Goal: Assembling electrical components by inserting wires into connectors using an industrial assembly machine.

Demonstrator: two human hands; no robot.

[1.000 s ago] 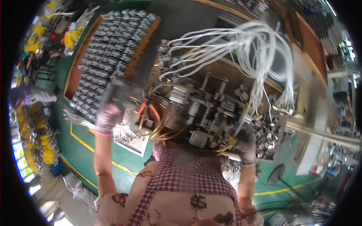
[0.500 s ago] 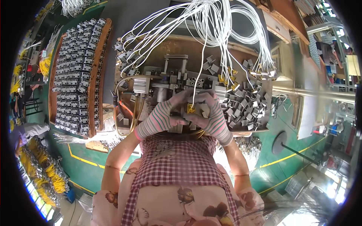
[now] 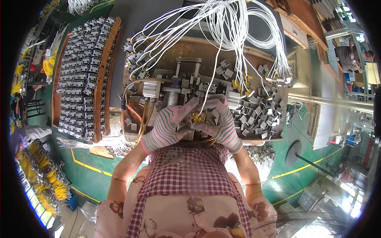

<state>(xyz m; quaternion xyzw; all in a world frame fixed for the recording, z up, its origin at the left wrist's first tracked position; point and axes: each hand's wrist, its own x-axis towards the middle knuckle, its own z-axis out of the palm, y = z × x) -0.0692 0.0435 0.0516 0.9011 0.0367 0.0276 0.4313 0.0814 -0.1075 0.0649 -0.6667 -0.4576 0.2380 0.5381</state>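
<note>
A yellow connector piece (image 3: 196,117) at the end of a white cable (image 3: 207,92) sits between my gloved hands, close to my body. My left hand (image 3: 168,123) curls in from the left, fingertips and thumb at the piece. From the other side my right hand (image 3: 224,123) closes its fingers and thumb around it, with a small grey metal shell (image 3: 213,116) partly showing in its grasp. The fingers hide the exact contact. Just beyond my hands stands a metal fixture (image 3: 186,79) with a cylinder and a clear hose.
Loose grey metal shells (image 3: 258,115) are heaped at the right of the workbench. White cables (image 3: 226,23) hang over its far side, some with yellow ends (image 3: 243,85). A wooden tray (image 3: 113,59) of metal connectors stands left. A person (image 3: 349,55) is at the far right.
The yellow connector piece has shifted slightly left and tilted between my hands. My left fingers have drawn up closer to it. The right hand stays nearly in place.
</note>
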